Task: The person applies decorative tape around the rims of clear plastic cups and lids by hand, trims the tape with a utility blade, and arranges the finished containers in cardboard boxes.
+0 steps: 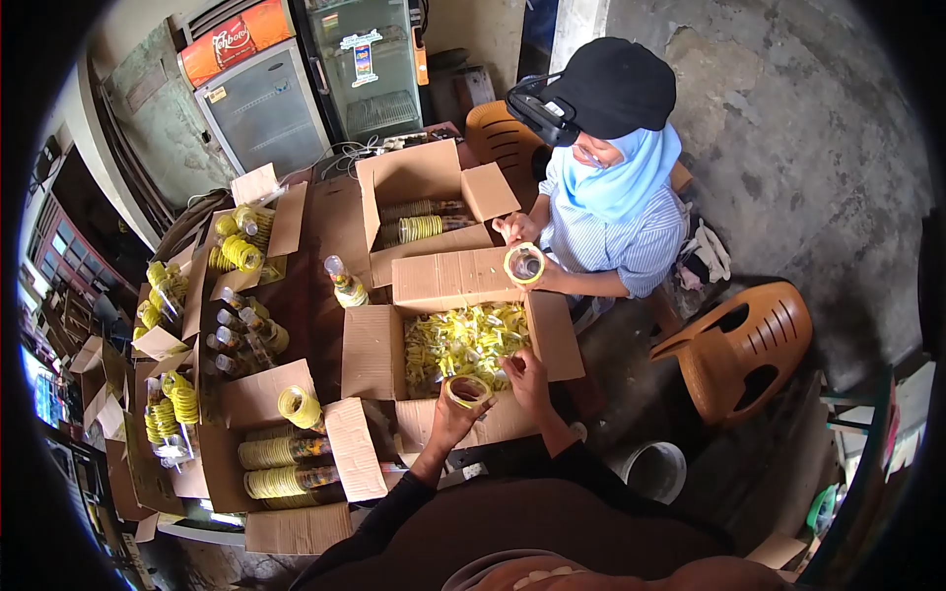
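Brown clothing [552, 517] closest; ahead, left hand [449, 424] gripping a cup [470, 396], mouth toward the camera. Right hand [530, 386] beside it, fingers drawn together, contents impossible to tell; just beyond, yellow strips [458, 340] in a box [372, 350]. Probably light, thin-walled, easily dented: best cradled low, rim unsqueezed.

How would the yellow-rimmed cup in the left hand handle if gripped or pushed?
The yellow-rimmed cup looks thin-walled and hollow, so probably light for its size. It appears to be plastic; a hard squeeze might flex or dent it. Its round rim suggests it could roll if knocked onto its side. The left hand holds it mouth up.
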`<state>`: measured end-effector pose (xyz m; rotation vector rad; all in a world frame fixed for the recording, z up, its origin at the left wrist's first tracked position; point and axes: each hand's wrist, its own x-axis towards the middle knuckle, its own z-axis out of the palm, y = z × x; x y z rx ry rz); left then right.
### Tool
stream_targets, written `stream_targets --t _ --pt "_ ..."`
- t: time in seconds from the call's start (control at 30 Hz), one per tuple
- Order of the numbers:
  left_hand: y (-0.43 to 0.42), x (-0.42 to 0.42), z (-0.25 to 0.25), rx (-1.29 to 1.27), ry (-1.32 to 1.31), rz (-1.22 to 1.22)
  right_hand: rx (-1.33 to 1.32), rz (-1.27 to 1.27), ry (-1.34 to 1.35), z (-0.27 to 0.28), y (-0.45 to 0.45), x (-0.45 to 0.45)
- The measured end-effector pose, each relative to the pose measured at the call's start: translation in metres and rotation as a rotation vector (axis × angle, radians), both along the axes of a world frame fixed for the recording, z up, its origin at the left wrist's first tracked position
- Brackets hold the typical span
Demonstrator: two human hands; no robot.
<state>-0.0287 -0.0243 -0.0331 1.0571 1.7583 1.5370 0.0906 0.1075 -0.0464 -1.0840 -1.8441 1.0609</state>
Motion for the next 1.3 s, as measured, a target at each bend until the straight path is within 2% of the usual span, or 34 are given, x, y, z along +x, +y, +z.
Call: stream_targets --t 0.17,0.23,0.3,0.37,0.4,0.5,0.67,0.73,0.77,0.8,0.83,0.9,0.97,1.03,1.07,1.17,1.23,1.3 --pt "-0.002 0.01 0.001 -0.062 0.029 -0.047 0.037 0.021 0.018 -0.012 0.008 0.012" --pt "0.002 0.017 -0.004 -0.052 -0.025 -0.061 0.291 0.048 0.034 -0.016 0.008 0.02" --pt "0.011 0.018 -0.018 -0.061 -0.029 -0.108 0.327 0.089 -0.053 -0.022 0.014 0.036" --pt "0.022 0.019 -0.015 -0.109 0.024 -0.134 0.266 0.207 -0.184 -0.024 0.024 0.049" --pt "0.029 0.024 -0.006 -0.057 0.013 -0.105 0.123 0.194 -0.095 -0.026 0.028 0.049" --pt "0.037 0.031 0.008 -0.008 0.04 -0.039 0.033 0.245 -0.105 -0.027 0.042 0.058" --pt "0.036 0.038 0.008 -0.026 -0.019 -0.029 0.174 0.33 -0.151 -0.015 0.056 0.046" --pt "0.036 0.038 -0.01 -0.045 -0.062 -0.021 0.228 0.36 -0.128 -0.009 0.056 0.045" --pt "0.04 0.038 -0.024 -0.074 -0.09 -0.03 0.198 0.355 -0.149 -0.008 0.057 0.043" --pt "0.045 0.045 -0.015 -0.074 -0.148 -0.02 0.16 0.379 -0.172 -0.003 0.06 0.042" --pt "0.056 0.066 0.015 -0.006 -0.223 0.074 0.107 0.392 -0.193 0.006 0.067 0.047" --pt "0.072 0.075 0.012 0.023 -0.187 0.069 -0.007 0.41 -0.293 0.029 0.073 0.045" --pt "0.088 0.082 0.018 0.065 -0.287 0.031 -0.12 0.447 -0.396 0.035 0.082 0.048" --pt "0.099 0.091 0.033 0.076 -0.303 0.064 0.277 0.463 -0.096 0.021 0.086 0.057" --pt "0.102 0.09 0.032 0.054 -0.323 0.054 0.207 0.469 -0.131 0.006 0.094 0.058" --pt "0.105 0.091 0.027 0.112 -0.354 0.111 0.065 0.474 -0.27 0.011 0.099 0.061" --pt "0.101 0.092 0.027 0.116 -0.349 0.154 0.111 0.506 -0.286 0.003 0.101 0.065" --pt "0.094 0.093 0.0 0.145 -0.331 0.21 0.167 0.534 -0.291 0.0 0.103 0.067"
